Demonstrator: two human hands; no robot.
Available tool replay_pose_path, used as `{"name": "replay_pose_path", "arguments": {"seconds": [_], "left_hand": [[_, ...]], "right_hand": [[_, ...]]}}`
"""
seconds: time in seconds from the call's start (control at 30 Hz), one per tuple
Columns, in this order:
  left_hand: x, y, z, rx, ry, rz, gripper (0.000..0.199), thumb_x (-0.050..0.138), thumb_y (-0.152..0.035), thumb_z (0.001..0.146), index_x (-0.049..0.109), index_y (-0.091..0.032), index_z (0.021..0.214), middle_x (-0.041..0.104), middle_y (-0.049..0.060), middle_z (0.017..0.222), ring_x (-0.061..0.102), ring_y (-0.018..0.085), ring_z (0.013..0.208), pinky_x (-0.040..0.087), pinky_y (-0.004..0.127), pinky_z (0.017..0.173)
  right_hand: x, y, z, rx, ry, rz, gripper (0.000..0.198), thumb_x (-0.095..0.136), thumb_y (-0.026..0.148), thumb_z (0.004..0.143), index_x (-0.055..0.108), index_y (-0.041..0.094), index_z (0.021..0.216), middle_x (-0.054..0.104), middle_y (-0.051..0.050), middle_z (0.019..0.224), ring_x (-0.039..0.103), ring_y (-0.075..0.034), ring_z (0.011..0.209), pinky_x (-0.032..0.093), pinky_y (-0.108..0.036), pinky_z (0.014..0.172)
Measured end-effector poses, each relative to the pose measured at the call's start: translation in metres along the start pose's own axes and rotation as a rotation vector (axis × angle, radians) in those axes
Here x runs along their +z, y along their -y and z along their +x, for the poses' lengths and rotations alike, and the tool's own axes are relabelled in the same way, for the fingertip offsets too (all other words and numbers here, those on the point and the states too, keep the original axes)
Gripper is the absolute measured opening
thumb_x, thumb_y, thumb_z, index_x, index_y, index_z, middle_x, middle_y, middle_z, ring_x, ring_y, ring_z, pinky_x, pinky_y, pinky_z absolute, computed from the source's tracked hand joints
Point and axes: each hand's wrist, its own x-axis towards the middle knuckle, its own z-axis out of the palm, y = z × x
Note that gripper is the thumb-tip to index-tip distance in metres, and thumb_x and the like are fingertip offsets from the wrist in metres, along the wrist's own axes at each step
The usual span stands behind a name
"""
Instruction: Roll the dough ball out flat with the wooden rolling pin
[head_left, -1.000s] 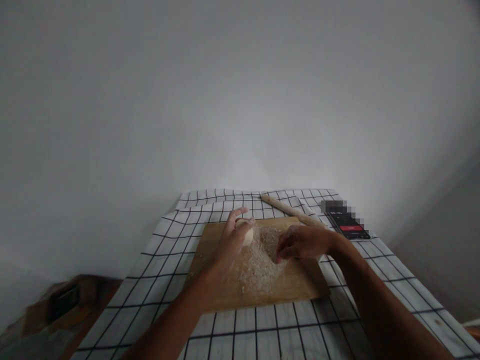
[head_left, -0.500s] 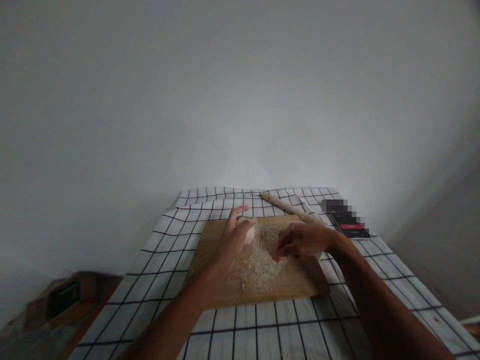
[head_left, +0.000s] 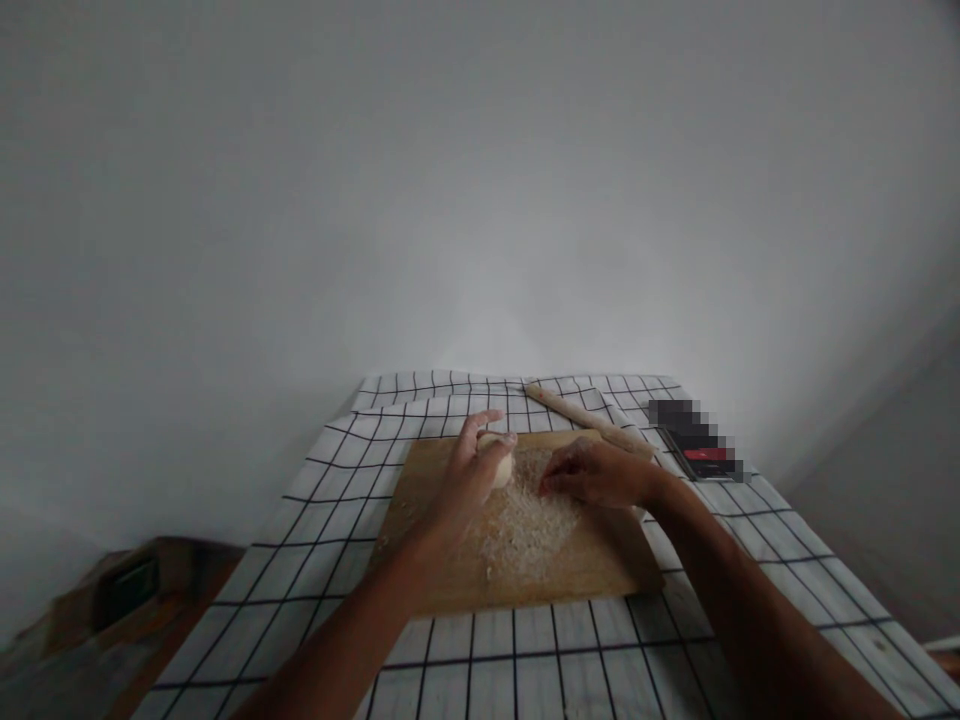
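Observation:
A pale ball of dough [head_left: 501, 472] is in my left hand [head_left: 466, 468], its thumb and fingers curved around it above the wooden board [head_left: 431, 592]. Part of the ball is hidden behind the thumb. White flour [head_left: 529, 535] lies scattered across the middle of the board. Low over that flour, my right hand [head_left: 592, 473] has its fingers drawn together and pointing left, close to the dough. Whatever is between those fingertips cannot be made out.
Behind the board a wooden rolling pin [head_left: 577, 411] lies at a slant. A phone [head_left: 701, 450], partly pixelated, rests to the right on the checked tablecloth [head_left: 315, 540]. A box [head_left: 139, 592] stands low at the left, beyond the table's edge. A wall rises behind.
My right hand has shifted slightly left and up, closer to the dough. My left hand stays nearly in place, still around the ball.

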Motion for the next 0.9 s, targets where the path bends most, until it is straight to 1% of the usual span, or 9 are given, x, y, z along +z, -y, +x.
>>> {"name": "replay_pose_path", "arguments": {"seconds": [0.1,0.23,0.37,0.5,0.6,0.77,0.9], "left_hand": [[0.0007,-0.0021,-0.0007,-0.017,-0.002,-0.007,0.053,0.073,-0.041,0.077,0.057,-0.022,0.123,0.062,-0.001,0.08,0.058,0.015,0.063,0.048,0.025,0.053],[0.0014,-0.0041,-0.001,-0.032,0.004,-0.018,0.057,0.074,-0.041,0.075,0.056,-0.021,0.126,0.061,-0.001,0.081,0.059,0.015,0.064,0.049,0.025,0.054],[-0.0001,-0.0008,0.0012,-0.021,0.002,-0.013,0.059,0.074,-0.044,0.076,0.056,-0.021,0.127,0.062,-0.001,0.081,0.058,0.015,0.064,0.049,0.025,0.054],[-0.0007,0.0016,0.0028,-0.024,-0.005,-0.002,0.058,0.076,-0.044,0.074,0.058,-0.022,0.125,0.062,-0.002,0.08,0.058,0.015,0.063,0.048,0.025,0.054],[0.0003,0.0002,0.0017,-0.016,-0.019,0.008,0.056,0.075,-0.043,0.074,0.059,-0.022,0.124,0.063,-0.002,0.08,0.058,0.015,0.065,0.047,0.024,0.054],[0.0016,-0.0024,-0.0013,-0.021,0.019,-0.015,0.057,0.073,-0.043,0.076,0.055,-0.021,0.125,0.061,-0.002,0.081,0.06,0.015,0.064,0.049,0.024,0.053],[0.0012,0.0014,0.001,-0.009,0.026,-0.006,0.056,0.072,-0.044,0.078,0.054,-0.021,0.126,0.06,-0.003,0.081,0.058,0.014,0.063,0.049,0.024,0.054]], "right_hand": [[0.0014,0.001,0.0013,-0.008,0.018,-0.029,0.021,0.061,0.03,0.096,0.082,0.029,0.093,0.079,0.001,0.092,0.071,-0.019,0.085,0.054,-0.033,0.08],[0.0005,0.0021,0.0015,-0.019,0.024,-0.042,0.021,0.061,0.031,0.096,0.081,0.029,0.092,0.079,0.001,0.092,0.072,-0.021,0.085,0.054,-0.034,0.077],[0.0,0.0022,0.0008,-0.025,0.036,-0.007,0.019,0.062,0.033,0.096,0.08,0.03,0.093,0.079,0.002,0.091,0.072,-0.02,0.085,0.054,-0.034,0.076],[-0.0002,0.0034,-0.0002,-0.042,0.03,0.007,0.019,0.062,0.033,0.096,0.08,0.03,0.091,0.079,0.003,0.09,0.072,-0.02,0.085,0.054,-0.033,0.076],[0.0002,0.0047,0.0003,-0.03,0.027,-0.004,0.021,0.061,0.033,0.096,0.081,0.029,0.09,0.079,0.002,0.09,0.072,-0.02,0.084,0.054,-0.033,0.075],[0.0004,0.004,0.0021,-0.001,0.064,-0.012,0.021,0.061,0.031,0.096,0.081,0.025,0.092,0.079,0.001,0.09,0.071,-0.019,0.084,0.052,-0.03,0.076],[-0.0018,0.0065,0.0003,-0.042,0.088,0.041,0.022,0.06,0.029,0.096,0.081,0.024,0.095,0.079,0.0,0.095,0.071,-0.018,0.088,0.051,-0.029,0.08]]}}
